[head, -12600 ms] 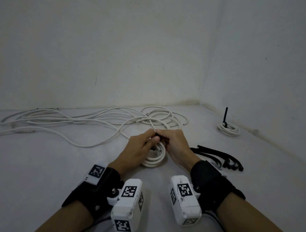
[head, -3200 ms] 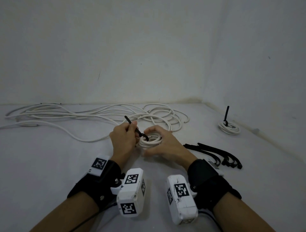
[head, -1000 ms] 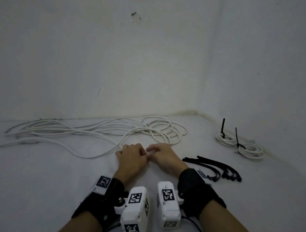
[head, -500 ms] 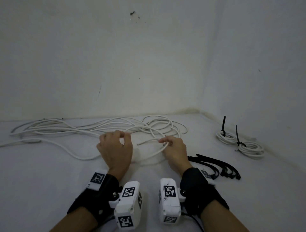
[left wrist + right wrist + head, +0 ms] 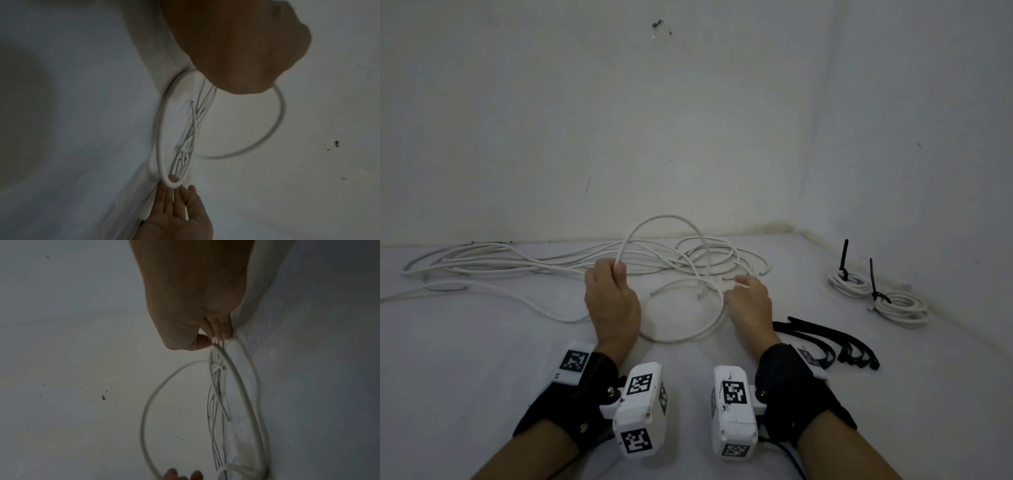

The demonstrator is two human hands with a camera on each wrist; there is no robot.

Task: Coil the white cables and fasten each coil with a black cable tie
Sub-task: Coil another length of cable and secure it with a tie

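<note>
White cable (image 5: 681, 337), the one being coiled, lies in a loose loop on the table (image 5: 465, 359) between the two hands, with a second loop arching up off the surface. The left hand (image 5: 611, 301) grips the raised loop, fingers (image 5: 619, 270) curled round the strand. The right hand (image 5: 751, 303) is relaxed, its straight fingers (image 5: 174, 193) touching the loop's right side. Behind them, toward the table's far edge, the remaining loose cables (image 5: 517, 263) sprawl in a tangle. Two finished coils (image 5: 900, 308), each with a black tie standing up, sit near the far right corner. Spare cable ties (image 5: 832, 342) lie just right of the right wrist.
</note>
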